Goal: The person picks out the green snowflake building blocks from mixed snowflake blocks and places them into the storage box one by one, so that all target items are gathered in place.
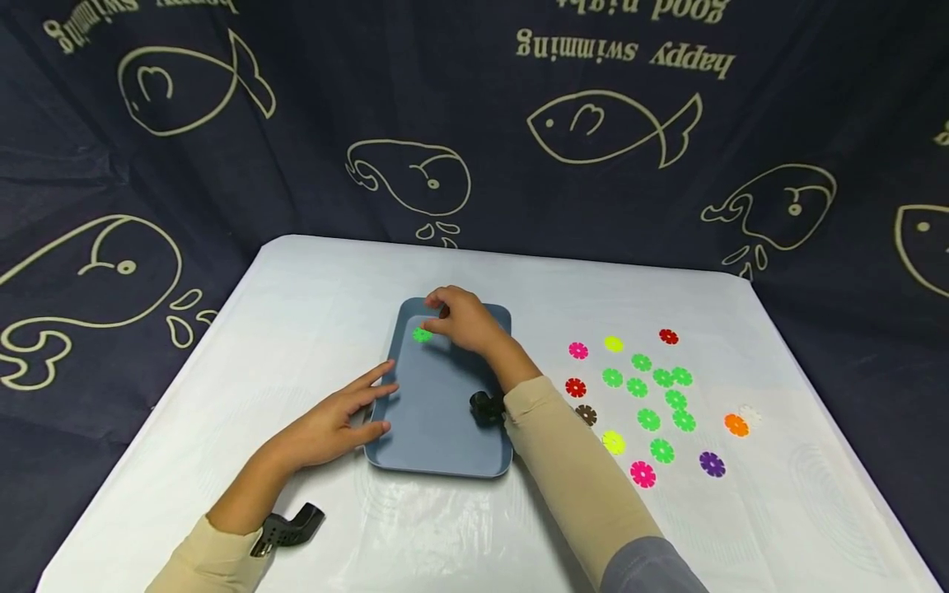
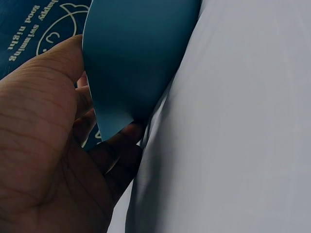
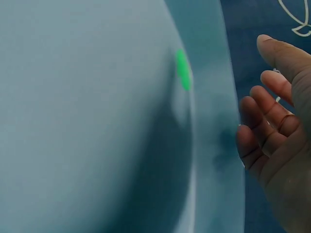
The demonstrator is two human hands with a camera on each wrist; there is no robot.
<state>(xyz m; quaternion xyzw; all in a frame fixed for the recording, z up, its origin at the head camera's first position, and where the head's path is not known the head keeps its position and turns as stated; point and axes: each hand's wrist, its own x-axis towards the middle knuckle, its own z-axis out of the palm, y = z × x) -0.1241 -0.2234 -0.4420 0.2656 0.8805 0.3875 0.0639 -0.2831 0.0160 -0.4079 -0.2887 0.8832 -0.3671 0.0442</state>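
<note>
A blue-grey tray [image 1: 437,449] lies on the white table. Inside it, near the far left corner, is a green notched disc [image 1: 422,334], a bright patch beside the tray wall in the right wrist view. My right hand [image 1: 463,319] hovers over the far end of the tray, fingers loosely bent, thumb tip close above the disc. Nothing shows between its fingers in the right wrist view. My left hand [image 1: 334,424] rests at the tray's left rim with fingers spread. In the left wrist view, some of its fingertips touch the low outside of the tray wall [image 2: 136,58].
Right of the tray lie several loose notched discs: green ones [image 1: 648,420], red ones [image 1: 669,337], a purple one [image 1: 712,464], an orange one [image 1: 736,425] and others. A pale disc [image 1: 750,414] hardly shows on the white cloth. Dark fish-printed fabric [image 1: 474,107] hangs behind.
</note>
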